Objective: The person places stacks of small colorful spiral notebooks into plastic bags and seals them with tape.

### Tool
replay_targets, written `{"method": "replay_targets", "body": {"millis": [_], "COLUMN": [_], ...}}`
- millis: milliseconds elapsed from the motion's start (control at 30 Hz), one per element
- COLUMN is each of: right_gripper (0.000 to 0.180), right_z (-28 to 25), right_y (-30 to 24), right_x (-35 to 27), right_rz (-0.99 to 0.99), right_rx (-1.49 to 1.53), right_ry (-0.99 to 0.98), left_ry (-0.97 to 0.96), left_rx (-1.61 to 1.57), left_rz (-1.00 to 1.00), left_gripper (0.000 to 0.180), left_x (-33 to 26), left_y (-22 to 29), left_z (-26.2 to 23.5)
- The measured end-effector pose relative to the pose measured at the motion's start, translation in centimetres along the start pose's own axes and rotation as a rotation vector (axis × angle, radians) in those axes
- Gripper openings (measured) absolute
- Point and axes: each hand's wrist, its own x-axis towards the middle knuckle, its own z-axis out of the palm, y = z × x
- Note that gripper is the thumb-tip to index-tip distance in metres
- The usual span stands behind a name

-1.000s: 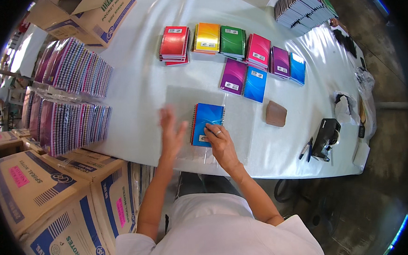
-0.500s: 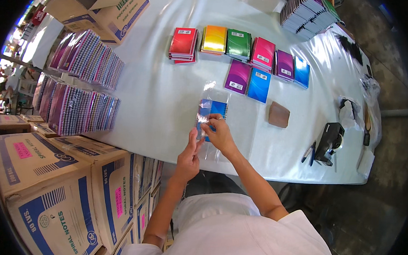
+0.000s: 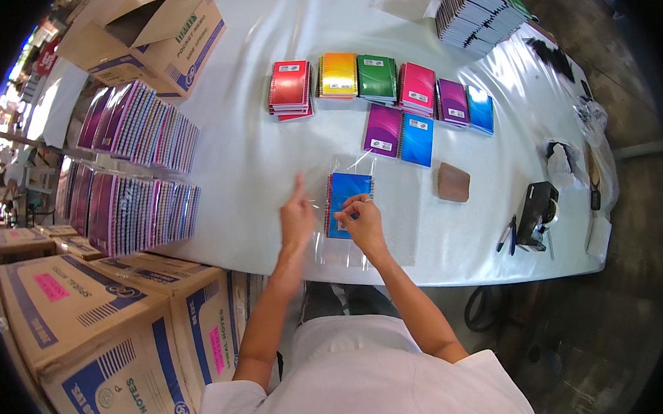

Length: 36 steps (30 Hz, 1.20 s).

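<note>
A blue spiral notebook (image 3: 351, 183) lies near the table's front edge, on a sheet of clear plastic film (image 3: 400, 237) that reaches past it on both sides. Over the notebook's lower right part, my right hand (image 3: 364, 226) is closed, with thumb and fingers pinched together. Whatever is between those fingertips is too small to make out. To the left of the notebook, my left hand (image 3: 296, 220) is raised, smeared by motion, its fingers stretched away from me. Nothing shows in it.
Beyond the film stand stacks of small notebooks: red (image 3: 289, 82), yellow (image 3: 338, 72), green (image 3: 376, 77) and others. A brown block (image 3: 453, 182), a black tape dispenser (image 3: 536, 215) and pens (image 3: 507, 235) lie right. Spiral notebooks (image 3: 140, 209) and cartons (image 3: 98, 324) crowd the left.
My left hand has moved left, away from the notebook and film. My right hand has shifted slightly down over the notebook, whose blue cover now shows more fully.
</note>
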Motion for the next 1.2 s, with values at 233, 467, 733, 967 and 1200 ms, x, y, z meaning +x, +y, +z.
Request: {"method": "replay_targets", "body": {"millis": [233, 467, 733, 967, 1200], "right_gripper": [0.012, 0.010, 0.009, 0.009, 0.019], "right_z": [-0.9, 0.3, 0.2, 0.7, -1.6], "right_y": [-0.1, -0.2, -1.1, -1.6, -1.8], "right_x": [-0.1, -0.5, -0.9, -1.3, -1.3], "right_rz": [0.006, -0.066, -0.176, -0.232, -0.285], "right_rx": [0.032, 0.087, -0.047, -0.086, 0.029], "right_ry": [-0.036, 0.077, 0.126, 0.158, 0.040], "left_ry": [-0.413, -0.814, -0.850, -1.034, -0.781], "left_rx": [1.091, 1.306, 1.128, 1.322, 1.085], "left_rz": [1.046, 1.539, 1.451, 1.743, 1.806], "left_gripper": [0.064, 0.046, 0.056, 0.049, 0.031], "left_x": [1.1, 8.5, 8.6, 10.0, 11.0], "left_y": [9.5, 7.9, 9.4, 10.4, 7.1], "left_z": [-0.6, 0.5, 1.2, 2.0, 0.4]}}
